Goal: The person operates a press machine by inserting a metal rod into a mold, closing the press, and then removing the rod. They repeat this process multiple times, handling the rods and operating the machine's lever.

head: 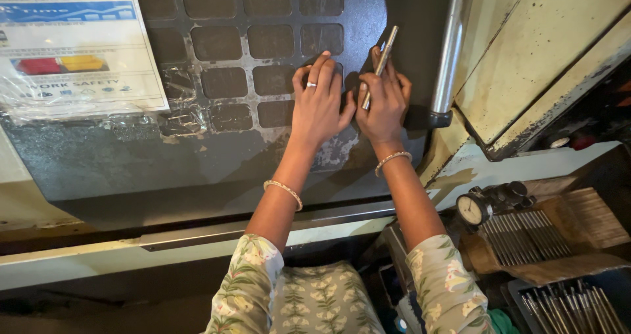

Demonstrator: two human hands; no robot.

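One metal rod (381, 61) in the right hand (382, 104) points up-right.

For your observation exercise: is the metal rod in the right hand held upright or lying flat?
Roughly upright: the rod rises tilted from the right hand, against the dark panel.
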